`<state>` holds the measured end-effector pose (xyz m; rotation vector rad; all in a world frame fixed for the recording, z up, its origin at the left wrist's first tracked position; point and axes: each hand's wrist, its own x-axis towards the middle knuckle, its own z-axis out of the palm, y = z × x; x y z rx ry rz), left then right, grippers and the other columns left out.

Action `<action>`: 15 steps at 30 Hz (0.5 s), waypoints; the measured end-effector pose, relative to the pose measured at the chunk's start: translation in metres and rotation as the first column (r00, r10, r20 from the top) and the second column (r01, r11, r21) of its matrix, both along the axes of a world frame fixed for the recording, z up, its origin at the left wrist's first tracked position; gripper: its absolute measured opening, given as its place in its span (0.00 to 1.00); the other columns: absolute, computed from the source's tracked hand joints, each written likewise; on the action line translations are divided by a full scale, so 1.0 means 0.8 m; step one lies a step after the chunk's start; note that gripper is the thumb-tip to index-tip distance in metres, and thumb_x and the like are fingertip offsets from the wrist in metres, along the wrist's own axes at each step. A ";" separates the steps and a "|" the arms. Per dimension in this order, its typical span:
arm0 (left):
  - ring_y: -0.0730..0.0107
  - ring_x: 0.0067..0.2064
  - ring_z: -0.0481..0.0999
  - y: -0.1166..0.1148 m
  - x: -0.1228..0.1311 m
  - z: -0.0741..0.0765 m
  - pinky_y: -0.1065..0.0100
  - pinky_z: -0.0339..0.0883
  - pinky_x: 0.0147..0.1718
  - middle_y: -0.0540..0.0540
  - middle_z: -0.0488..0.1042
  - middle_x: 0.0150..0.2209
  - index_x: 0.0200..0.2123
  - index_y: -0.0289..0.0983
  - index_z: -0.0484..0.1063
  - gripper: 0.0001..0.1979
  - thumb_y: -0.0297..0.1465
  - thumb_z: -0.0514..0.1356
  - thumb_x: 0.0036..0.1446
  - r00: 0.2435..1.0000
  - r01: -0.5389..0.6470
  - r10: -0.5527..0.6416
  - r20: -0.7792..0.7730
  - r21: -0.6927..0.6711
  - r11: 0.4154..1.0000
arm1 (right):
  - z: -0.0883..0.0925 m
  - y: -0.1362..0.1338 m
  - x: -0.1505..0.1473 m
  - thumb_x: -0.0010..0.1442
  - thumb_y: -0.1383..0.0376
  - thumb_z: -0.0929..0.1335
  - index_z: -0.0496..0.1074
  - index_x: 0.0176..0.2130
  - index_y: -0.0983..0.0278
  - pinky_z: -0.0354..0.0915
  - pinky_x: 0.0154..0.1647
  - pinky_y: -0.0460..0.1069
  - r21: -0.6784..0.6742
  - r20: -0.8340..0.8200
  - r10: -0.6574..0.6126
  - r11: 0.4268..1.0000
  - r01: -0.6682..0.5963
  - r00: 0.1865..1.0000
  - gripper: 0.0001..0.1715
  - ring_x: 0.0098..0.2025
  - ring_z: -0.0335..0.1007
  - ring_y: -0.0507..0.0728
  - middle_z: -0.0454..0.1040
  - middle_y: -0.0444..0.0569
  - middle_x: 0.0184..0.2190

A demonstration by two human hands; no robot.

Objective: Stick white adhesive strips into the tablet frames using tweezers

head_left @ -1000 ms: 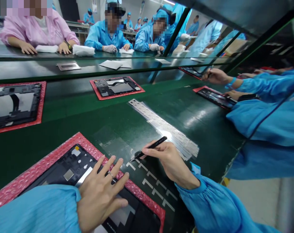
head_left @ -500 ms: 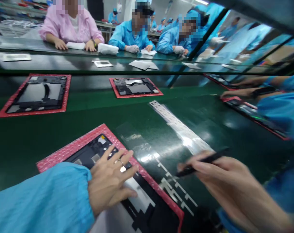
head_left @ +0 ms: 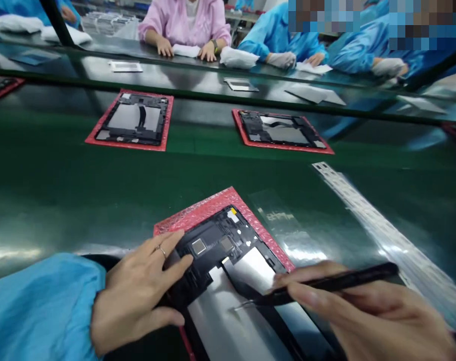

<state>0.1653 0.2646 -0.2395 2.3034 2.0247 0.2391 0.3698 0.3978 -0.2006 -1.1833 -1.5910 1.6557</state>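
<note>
- The right hand (head_left: pixel 378 316) has its fingers closed around thin black tweezers (head_left: pixel 325 286), pinching them like a pen.
- The tweezers lie almost flat and point to the left. Their tip sits over the silver plate inside the open tablet (head_left: pixel 231 260). I cannot tell if the tip touches the plate.
- The left hand (head_left: pixel 137 296) lies flat with its fingers spread wide. It grips nothing. It presses down on the near left part of the open tablet, and its fingertips reach onto the black inside parts.
- One finger of the left hand wears a ring (head_left: pixel 160 249).
- A blue sleeve (head_left: pixel 35 306) covers the left arm, at the near left.
- The open tablet is right in front of the person, near the bottom middle. It lies on a pink bubble sheet (head_left: pixel 205 208), and the sheet peeks out on the far side.
- The sheet rests on a shiny green belt (head_left: pixel 62 190).
- To the right of the tablet, a long strip of small silver stickers (head_left: pixel 366 205) lies on the belt, running from far to near.
- Farther away, two more open tablets lie on red mats, one on the left (head_left: pixel 132 119) and one on the right (head_left: pixel 280 129).
- On the far side of the belt, other people in pink and blue coats sit with their hands on white cloths (head_left: pixel 237 56).
</note>
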 end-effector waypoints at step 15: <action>0.65 0.53 0.61 -0.036 0.007 -0.029 0.55 0.46 0.55 0.49 0.70 0.45 0.51 0.49 0.56 0.20 0.32 0.53 0.54 0.988 0.156 -0.149 -0.049 0.256 0.954 | -0.035 -0.018 -0.042 0.44 0.65 0.70 0.76 0.23 0.58 0.68 0.33 0.50 -0.282 0.035 0.125 0.953 -0.110 0.992 0.02 0.30 0.72 0.59 0.76 0.49 0.24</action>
